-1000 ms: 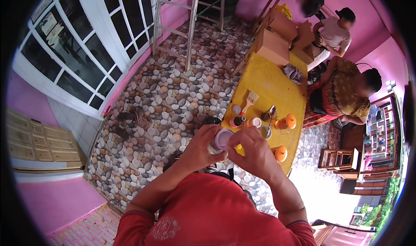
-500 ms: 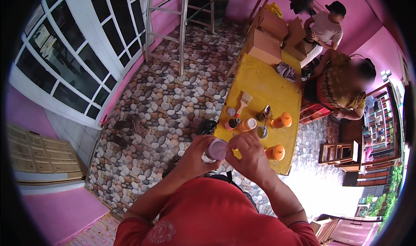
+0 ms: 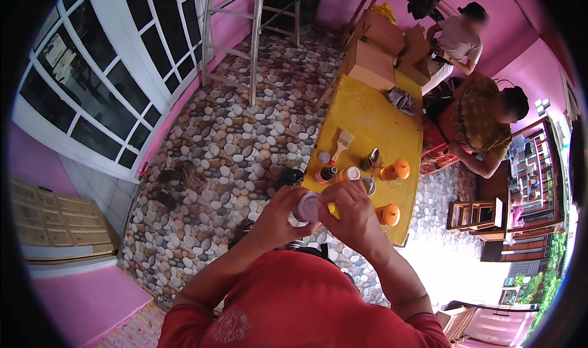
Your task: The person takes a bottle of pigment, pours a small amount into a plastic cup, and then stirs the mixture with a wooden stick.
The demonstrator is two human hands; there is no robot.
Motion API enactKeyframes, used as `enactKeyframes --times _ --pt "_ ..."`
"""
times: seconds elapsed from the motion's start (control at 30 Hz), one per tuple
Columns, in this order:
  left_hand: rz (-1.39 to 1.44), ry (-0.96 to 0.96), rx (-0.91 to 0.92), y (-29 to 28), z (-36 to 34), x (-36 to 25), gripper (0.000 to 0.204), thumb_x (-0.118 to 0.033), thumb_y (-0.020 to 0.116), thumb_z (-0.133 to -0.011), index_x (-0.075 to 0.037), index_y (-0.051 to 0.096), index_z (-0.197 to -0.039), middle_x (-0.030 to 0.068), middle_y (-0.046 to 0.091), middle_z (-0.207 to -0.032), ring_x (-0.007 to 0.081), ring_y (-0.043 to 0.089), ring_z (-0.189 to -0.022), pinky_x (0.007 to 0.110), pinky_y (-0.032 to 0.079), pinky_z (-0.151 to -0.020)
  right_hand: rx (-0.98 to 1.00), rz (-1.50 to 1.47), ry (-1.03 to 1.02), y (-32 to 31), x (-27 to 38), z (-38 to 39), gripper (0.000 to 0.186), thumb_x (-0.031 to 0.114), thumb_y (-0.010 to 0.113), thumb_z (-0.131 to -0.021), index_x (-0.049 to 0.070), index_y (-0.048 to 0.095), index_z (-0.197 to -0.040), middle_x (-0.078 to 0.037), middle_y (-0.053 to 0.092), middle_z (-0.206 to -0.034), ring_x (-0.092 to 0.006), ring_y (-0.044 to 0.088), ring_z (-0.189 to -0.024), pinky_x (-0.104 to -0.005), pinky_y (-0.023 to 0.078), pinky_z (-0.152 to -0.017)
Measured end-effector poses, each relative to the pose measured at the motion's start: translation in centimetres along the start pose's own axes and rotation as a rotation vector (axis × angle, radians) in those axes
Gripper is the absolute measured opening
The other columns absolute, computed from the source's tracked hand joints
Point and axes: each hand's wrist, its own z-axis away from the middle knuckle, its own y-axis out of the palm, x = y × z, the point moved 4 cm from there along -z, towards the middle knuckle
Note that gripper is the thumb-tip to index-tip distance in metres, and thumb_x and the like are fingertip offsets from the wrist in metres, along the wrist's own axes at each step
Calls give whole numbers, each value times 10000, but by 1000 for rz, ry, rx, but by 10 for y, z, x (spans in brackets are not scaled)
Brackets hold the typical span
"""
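Note:
Just in front of my red shirt, my left hand [image 3: 274, 221] is wrapped round a small clear jar [image 3: 307, 208] with a pale purple top. Whether that top is a lid or the contents, I cannot tell. My right hand [image 3: 351, 216] is closed, its bent fingers pressed to the jar's right rim; their tips are partly hidden. Beyond the hands, on the yellow table [image 3: 361, 115], lie a paintbrush [image 3: 342, 144], a small clear disc [image 3: 323, 157], a dark bottle [image 3: 326, 174], an orange jar with a white lid [image 3: 350, 174] and a metal cup with a spoon [image 3: 372, 158].
Two orange-lidded containers [image 3: 395, 169] stand along the table's right side. Cardboard boxes [image 3: 371, 63] and a grey cloth [image 3: 401, 100] are at its far end. Two people are beyond the right edge. A stepladder [image 3: 254, 48] stands on the pebble-patterned floor [image 3: 226, 146].
My right hand has moved slightly up and left, closer against the jar's rim. The jar stays in my left hand. The person in the patterned top has shifted an arm.

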Motion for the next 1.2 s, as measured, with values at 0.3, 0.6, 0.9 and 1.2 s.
enactKeyframes --times 0.3,0.6,0.9,1.2 --pt "11 -8 -10 0 -3 3 651 -205 872 -733 -22 567 -1278 152 592 -1238 313 624 -1113 383 535 -937 -82 11 43 -52 28 -12 294 -65 783 -705 71 604 -894 -57 674 -865 -251 657 -809 -387 490 -749" --pt "3 12 -18 -1 -6 -2 664 -204 867 -735 -21 558 -1293 156 583 -1249 315 617 -1133 386 535 -941 -75 3 75 -44 26 -3 290 -59 780 -715 70 602 -905 -66 671 -871 -268 652 -821 -400 499 -781" --pt "-13 -8 38 0 1 -3 665 -228 868 -731 -24 564 -1285 161 580 -1254 342 605 -1165 412 526 -971 -98 61 83 -20 16 13 240 -41 767 -751 63 600 -888 -76 683 -856 -261 666 -799 -379 479 -740" --pt "-7 9 40 4 5 -2 655 -213 874 -727 -37 567 -1277 152 581 -1255 339 598 -1172 420 524 -971 -155 69 120 -18 16 24 260 -30 764 -733 59 591 -905 -74 662 -867 -276 648 -815 -407 484 -781"
